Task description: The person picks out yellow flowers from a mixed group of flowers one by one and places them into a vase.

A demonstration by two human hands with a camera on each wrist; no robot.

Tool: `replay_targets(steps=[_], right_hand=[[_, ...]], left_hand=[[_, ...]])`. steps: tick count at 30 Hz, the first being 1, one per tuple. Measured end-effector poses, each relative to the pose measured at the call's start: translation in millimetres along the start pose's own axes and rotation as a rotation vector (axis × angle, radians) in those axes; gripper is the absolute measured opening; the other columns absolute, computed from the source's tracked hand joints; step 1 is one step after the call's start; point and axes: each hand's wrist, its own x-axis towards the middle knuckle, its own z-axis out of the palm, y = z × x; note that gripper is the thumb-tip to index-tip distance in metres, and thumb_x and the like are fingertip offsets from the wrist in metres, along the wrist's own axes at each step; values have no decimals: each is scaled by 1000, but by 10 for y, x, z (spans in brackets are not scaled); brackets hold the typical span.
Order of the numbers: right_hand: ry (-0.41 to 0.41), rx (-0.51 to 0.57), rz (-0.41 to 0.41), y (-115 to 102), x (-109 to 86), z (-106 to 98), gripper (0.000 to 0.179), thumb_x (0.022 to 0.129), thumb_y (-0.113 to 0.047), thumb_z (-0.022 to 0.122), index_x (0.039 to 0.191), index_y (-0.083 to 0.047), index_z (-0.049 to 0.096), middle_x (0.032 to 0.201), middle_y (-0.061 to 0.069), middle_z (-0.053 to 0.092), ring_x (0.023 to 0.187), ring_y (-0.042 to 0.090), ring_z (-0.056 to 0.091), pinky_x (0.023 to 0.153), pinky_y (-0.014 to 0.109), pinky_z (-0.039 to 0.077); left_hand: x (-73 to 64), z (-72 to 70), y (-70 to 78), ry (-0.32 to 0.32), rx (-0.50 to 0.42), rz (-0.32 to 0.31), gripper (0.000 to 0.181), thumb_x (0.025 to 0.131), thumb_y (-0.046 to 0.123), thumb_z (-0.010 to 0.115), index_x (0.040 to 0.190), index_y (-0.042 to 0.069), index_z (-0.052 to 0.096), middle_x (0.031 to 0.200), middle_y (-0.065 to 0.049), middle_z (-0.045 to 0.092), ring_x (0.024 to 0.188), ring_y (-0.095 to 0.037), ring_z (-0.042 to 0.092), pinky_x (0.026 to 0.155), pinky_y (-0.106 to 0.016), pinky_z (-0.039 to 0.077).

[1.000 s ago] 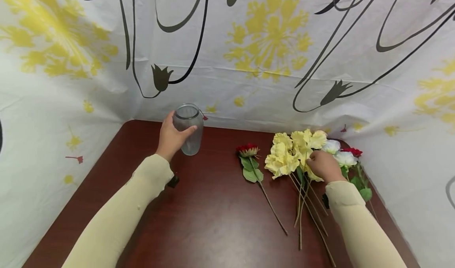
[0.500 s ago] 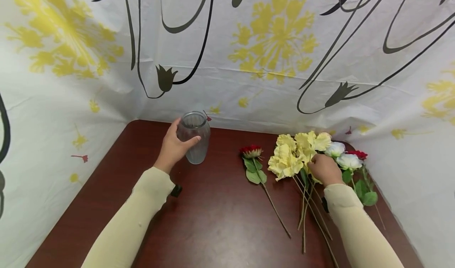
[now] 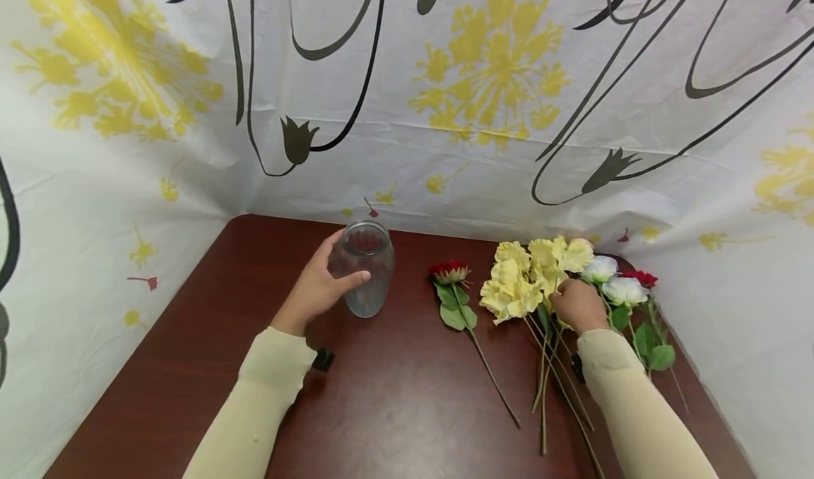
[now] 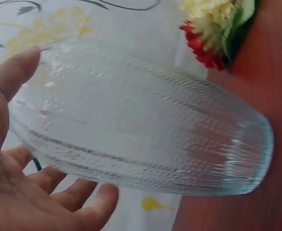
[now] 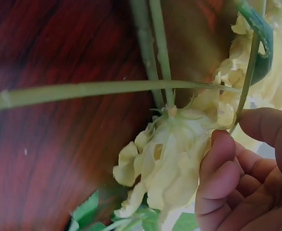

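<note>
My left hand (image 3: 313, 292) grips a clear glass vase (image 3: 372, 281) around its upper body, thumb on the near side and fingers behind. The vase is upright, its mouth facing up. In the left wrist view its ribbed, bumpy glass (image 4: 141, 120) fills the middle, the base over the red-brown table. Over on the right, my right hand (image 3: 580, 306) is among yellow artificial flowers (image 3: 509, 292). Its thumb and forefinger pinch a thin green flower stem (image 5: 249, 77) just beside the ruffled petals, as the right wrist view shows. The other fingers curl under a yellow bloom (image 5: 174, 163).
Between the vase and the yellow bunch lies a single red flower (image 3: 450, 273) with green leaves. White flowers (image 3: 623, 290) and another red flower (image 3: 642, 278) lie at the table's right edge. A patterned white sheet (image 3: 394, 147) hangs behind the dark wooden table (image 3: 381, 408).
My left hand has brought the vase to the right and nearer to me, away from the back sheet. The right hand stays at the yellow flowers, nearly still.
</note>
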Motion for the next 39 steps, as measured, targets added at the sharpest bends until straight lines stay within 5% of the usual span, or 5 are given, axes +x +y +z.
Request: replay_targets(steps=[5, 18, 31, 39], right_hand=[[-17, 67, 18, 68, 7, 8, 43, 99, -17, 49, 57, -17, 38, 50, -3, 31, 43, 13, 29, 45, 32, 31], [-45, 160, 53, 161, -42, 48, 37, 99, -18, 45, 62, -16, 41, 52, -2, 33, 46, 15, 29, 47, 34, 32], [-57, 263, 64, 133, -53, -84, 31, 97, -18, 40, 67, -14, 41, 57, 2, 44, 49, 19, 37, 48, 35, 34], [-23, 296, 29, -62, -111, -191, 27, 103, -21, 42, 108, 3, 53, 102, 23, 59, 79, 29, 64, 62, 39, 49]], left_hand=[[-68, 96, 62, -58, -31, 20, 97, 81, 44, 82, 157, 25, 26, 150, -6, 39, 134, -28, 41, 101, -56, 42], [-325, 182, 66, -76, -62, 31, 96, 82, 42, 81, 157, 27, 23, 153, -6, 33, 133, -34, 42, 99, -55, 45], [-326, 233, 56, -61, -51, 42, 96, 83, 44, 80, 158, 26, 22, 158, -6, 26, 140, -33, 34, 105, -58, 38], [-343, 218, 108, -55, -39, 24, 96, 84, 40, 80, 158, 23, 21, 159, -7, 23, 143, -32, 29, 108, -58, 34]])
